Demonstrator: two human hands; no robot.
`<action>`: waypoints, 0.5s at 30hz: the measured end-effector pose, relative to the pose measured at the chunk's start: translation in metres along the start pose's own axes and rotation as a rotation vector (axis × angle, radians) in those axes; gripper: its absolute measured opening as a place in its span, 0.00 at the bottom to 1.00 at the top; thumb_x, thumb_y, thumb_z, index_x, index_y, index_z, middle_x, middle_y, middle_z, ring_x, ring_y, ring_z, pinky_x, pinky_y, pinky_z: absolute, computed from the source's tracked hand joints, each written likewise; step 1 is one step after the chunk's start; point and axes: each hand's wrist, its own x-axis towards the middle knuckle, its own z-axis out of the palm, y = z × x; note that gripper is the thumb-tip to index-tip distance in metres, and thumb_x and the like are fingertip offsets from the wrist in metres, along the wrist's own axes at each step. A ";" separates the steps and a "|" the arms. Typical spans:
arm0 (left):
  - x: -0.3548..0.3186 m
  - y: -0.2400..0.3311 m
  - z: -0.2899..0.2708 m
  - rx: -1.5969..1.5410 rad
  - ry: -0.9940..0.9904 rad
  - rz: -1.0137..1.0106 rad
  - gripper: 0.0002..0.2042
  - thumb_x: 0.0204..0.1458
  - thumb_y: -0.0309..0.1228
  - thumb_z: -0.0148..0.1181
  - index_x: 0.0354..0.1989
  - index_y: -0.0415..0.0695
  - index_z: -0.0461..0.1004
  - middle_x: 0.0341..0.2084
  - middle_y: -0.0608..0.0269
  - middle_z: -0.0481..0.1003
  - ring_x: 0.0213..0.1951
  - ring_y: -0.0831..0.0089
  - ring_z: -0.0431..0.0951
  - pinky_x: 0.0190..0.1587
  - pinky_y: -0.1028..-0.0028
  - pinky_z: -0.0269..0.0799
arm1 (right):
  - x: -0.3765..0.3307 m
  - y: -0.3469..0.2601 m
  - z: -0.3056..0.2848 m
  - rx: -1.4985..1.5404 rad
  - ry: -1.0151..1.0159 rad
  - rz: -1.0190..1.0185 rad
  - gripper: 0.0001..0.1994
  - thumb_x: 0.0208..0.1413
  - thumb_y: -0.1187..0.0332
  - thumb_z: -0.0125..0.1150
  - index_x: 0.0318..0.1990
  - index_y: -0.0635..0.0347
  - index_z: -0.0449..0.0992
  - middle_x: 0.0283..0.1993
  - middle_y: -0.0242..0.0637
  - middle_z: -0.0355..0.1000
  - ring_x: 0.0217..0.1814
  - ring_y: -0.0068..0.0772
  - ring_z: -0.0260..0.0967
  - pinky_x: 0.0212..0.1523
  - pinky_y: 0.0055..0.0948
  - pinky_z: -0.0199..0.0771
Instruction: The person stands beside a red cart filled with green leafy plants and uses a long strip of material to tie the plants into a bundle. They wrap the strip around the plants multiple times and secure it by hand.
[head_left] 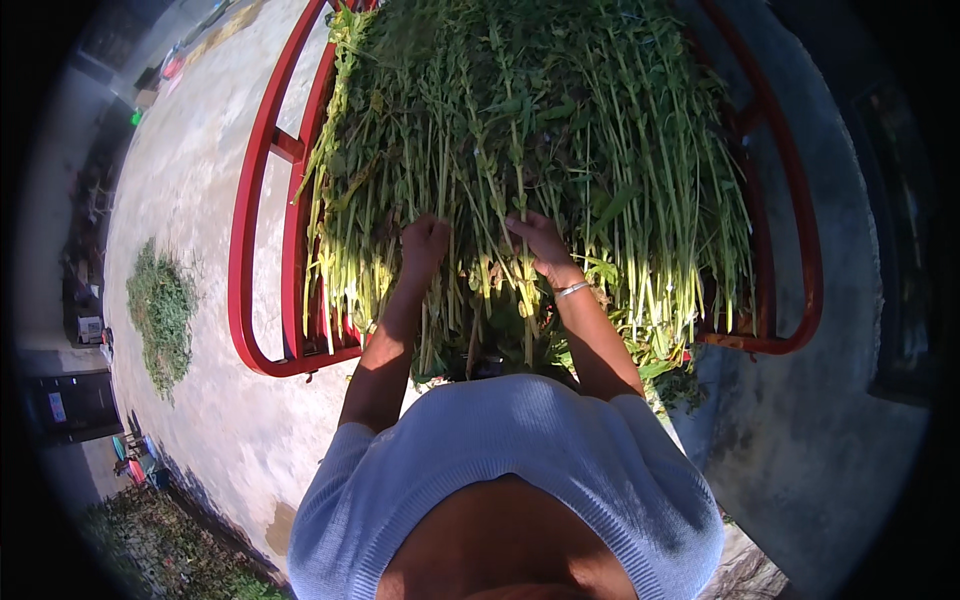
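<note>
A thick layer of long green plant stalks [660,190] lies in front of me, leafy toward the far end, with pale cut ends toward me. My left hand [426,240] is closed around stalks left of the middle; the fingers are partly hidden. To its right, my right hand [541,240], with a bracelet [573,289] at the wrist, grips a few stalks between thumb and fingers. Both forearms reach forward over the near edge of the heap.
Red metal rails [243,230] curve along the heap's left side, and a matching red rail [805,250] runs along the right. A smaller pile of green plants [162,318] lies on the pale concrete floor [235,420] at left. A dark box-like object [75,408] stands at the far left.
</note>
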 end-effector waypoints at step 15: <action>0.016 0.026 0.050 -0.264 -0.163 -0.309 0.12 0.49 0.35 0.60 0.35 0.39 0.70 0.25 0.63 0.71 0.32 0.71 0.72 0.31 0.71 0.68 | 0.002 -0.005 0.019 0.080 -0.029 0.072 0.08 0.56 0.68 0.53 0.37 0.62 0.74 0.25 0.30 0.69 0.23 0.20 0.65 0.22 0.20 0.64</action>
